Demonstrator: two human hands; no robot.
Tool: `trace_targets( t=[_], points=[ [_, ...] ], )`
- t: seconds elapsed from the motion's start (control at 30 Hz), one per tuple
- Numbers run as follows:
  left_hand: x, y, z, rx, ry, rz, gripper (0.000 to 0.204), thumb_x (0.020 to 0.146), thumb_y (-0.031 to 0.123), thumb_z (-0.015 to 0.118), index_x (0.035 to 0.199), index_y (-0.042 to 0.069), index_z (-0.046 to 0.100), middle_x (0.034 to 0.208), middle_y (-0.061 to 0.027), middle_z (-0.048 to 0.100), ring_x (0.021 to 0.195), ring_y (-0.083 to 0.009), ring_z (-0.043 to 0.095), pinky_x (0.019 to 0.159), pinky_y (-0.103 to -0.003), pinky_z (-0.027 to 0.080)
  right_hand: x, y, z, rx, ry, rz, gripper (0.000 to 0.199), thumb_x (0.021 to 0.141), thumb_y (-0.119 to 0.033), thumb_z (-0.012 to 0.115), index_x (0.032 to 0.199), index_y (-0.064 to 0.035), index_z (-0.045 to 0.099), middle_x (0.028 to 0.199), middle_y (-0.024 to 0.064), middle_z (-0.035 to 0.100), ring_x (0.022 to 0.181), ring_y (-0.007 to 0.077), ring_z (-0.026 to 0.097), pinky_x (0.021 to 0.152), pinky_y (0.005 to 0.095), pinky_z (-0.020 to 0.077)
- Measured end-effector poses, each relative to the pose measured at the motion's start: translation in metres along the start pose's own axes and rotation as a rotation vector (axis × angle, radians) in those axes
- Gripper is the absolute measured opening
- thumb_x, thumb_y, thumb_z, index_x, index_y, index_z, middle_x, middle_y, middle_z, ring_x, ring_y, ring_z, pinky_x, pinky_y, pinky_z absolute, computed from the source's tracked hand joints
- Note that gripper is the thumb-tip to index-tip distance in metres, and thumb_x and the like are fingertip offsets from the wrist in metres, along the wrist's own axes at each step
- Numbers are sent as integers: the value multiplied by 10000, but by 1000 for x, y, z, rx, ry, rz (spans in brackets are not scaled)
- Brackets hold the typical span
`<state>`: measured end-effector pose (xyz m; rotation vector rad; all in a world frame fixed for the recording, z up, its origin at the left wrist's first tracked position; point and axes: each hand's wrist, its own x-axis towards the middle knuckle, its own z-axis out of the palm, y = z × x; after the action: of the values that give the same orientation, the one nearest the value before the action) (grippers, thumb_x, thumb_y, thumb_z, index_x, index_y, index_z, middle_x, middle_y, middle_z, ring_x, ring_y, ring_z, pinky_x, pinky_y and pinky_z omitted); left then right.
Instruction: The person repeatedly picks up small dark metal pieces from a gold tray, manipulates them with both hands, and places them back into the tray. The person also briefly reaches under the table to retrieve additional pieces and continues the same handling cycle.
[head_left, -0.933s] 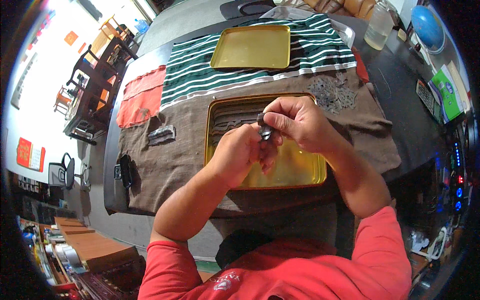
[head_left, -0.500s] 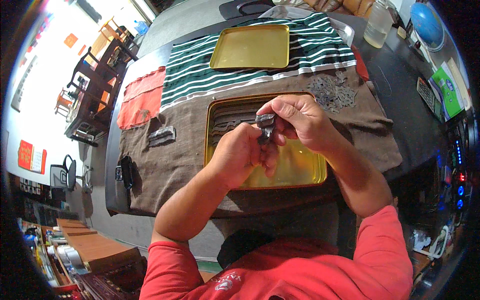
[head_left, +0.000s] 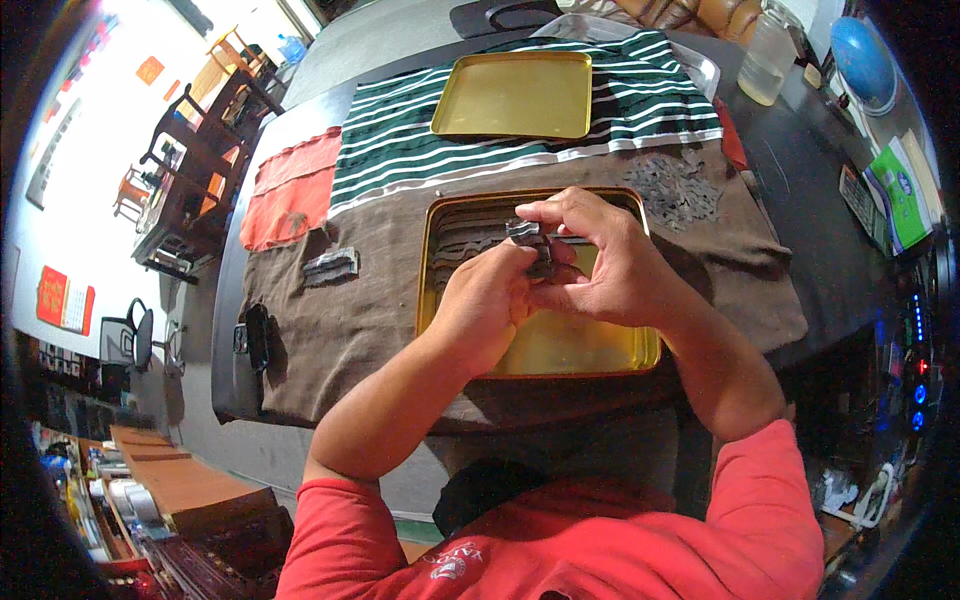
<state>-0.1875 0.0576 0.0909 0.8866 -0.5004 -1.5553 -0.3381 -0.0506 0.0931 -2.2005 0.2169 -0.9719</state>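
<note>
Above a gold metal tray (head_left: 600,350), both my hands are closed around a short stack of small dark grey pieces (head_left: 524,233); their exact kind is not clear. My left hand (head_left: 487,295) grips the stack from the near left, fingertips partly hidden. On the other side, my right hand (head_left: 610,250) curves its thumb and index finger about it. Wavy rows of similar grey pieces (head_left: 462,222) lie along the tray's far left part. Beyond my right hand, a loose pile of grey pieces (head_left: 675,190) rests on the brown cloth (head_left: 350,340).
Farther back, another shallow gold tray (head_left: 515,95) sits on a green-and-white striped cloth (head_left: 655,110). A short grey row (head_left: 331,266) and a black object (head_left: 257,338) lie at left. At right are a jar of liquid (head_left: 765,65) and a calculator (head_left: 860,205).
My right hand has turned, its thumb now lower and apart from the index finger around the stack. My left hand has shifted slightly. The whole view has moved a little.
</note>
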Motion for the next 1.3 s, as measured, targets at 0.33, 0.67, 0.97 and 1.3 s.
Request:
trace_targets(
  t=[0.33,0.67,0.97,1.3],
  points=[
    [4,3,-5,-244,-165,-6,392,979,183,377,1279,-9,540,1197,-158,658,1103,-286,652,995,-406,506,-1,-7,-4,174,-60,188,596,710,11,849,1263,-45,635,1224,92,639,1095,191,655,946,326,561],
    [10,4,-6,-255,-233,33,423,1054,276,310,1269,-4,543,1210,-186,661,1091,-307,664,937,-436,550,-3,2,2,304,-66,167,704,723,-74,848,1370,-40,572,1296,160,631,1173,285,635,1021,369,515],
    [8,-1,-5,-211,-126,19,380,1008,192,364,1259,-33,539,1184,-203,665,1093,-329,664,949,-464,548,-2,2,-4,-68,-74,-57,726,706,-187,877,1354,-38,587,1280,161,645,1169,299,636,1004,373,513],
    [5,-4,-5,-126,-54,47,296,980,78,405,1199,-50,558,1172,-174,635,1070,-260,657,909,-397,562,-2,4,-6,-20,-113,-24,705,704,-203,873,1333,-39,600,1244,169,661,1146,316,646,1007,389,504]
  ],
)
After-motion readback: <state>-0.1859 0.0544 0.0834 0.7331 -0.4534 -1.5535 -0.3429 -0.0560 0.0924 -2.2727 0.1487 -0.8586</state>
